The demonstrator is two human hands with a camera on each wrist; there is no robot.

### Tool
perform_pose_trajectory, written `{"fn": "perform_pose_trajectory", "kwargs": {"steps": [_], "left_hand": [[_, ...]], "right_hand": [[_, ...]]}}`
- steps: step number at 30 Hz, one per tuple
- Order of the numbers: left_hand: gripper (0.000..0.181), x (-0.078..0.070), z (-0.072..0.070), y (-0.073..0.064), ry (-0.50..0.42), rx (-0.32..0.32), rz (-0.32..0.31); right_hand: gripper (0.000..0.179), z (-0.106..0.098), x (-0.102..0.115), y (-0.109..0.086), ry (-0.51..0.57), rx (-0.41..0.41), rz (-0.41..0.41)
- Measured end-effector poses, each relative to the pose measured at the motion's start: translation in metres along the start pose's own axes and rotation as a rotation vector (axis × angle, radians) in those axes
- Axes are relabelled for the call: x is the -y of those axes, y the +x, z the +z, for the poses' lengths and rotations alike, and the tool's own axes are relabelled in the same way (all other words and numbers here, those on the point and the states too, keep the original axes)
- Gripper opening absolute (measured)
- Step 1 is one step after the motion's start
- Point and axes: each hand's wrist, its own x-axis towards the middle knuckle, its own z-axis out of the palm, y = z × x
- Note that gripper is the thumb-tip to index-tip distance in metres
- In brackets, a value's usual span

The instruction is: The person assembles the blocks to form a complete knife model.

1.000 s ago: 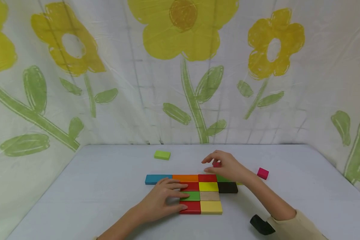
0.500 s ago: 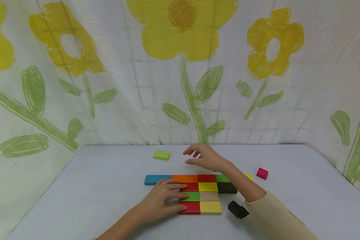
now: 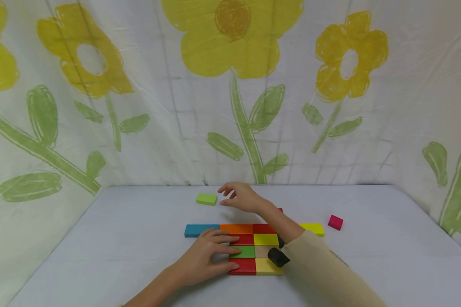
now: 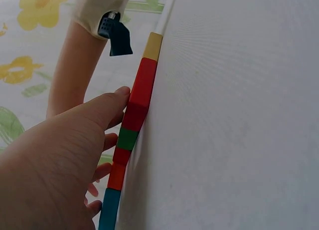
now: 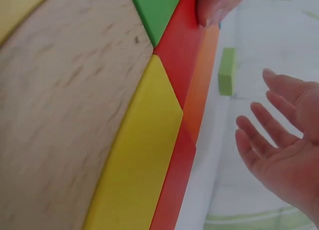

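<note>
Coloured flat blocks lie edge to edge on the table. The far row holds a blue block [image 3: 201, 230], an orange block [image 3: 236, 229], a red one and a yellow block [image 3: 312, 229]. My left hand [image 3: 204, 258] rests its fingertips on the left column, touching a red block [image 3: 247, 267] and a green block [image 3: 247, 252]. A lime-green block [image 3: 206, 199] lies apart at the back. Just right of it hovers my right hand [image 3: 241, 198], fingers spread and holding nothing, also seen in the right wrist view. My right forearm hides part of the assembly.
A pink block [image 3: 335, 222] lies alone on the right. Part of another red block [image 3: 280, 210] shows behind my right forearm. A black device [image 3: 278, 257] on the right sleeve hangs over the blocks. A flower-printed curtain [image 3: 169, 106] stands behind the table [image 3: 138, 221].
My right hand has moved left along the back of the table, from the red-pink block behind the row to near the lime-green block. My left hand has stayed on the blocks.
</note>
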Motion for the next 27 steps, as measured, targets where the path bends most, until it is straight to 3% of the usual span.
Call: {"fn": "perform_pose_trajectory", "kwargs": {"steps": [9,27], "left_hand": [[0.034,0.000,0.000,0.000,0.004,-0.001,0.011],[0.034,0.001,0.001,0.000,-0.015,-0.001,0.014]], "right_hand": [[0.035,0.013,-0.002,0.023,0.012,0.007,0.062],[0.032,0.024,-0.003,0.040,-0.073,0.004,0.120]]}}
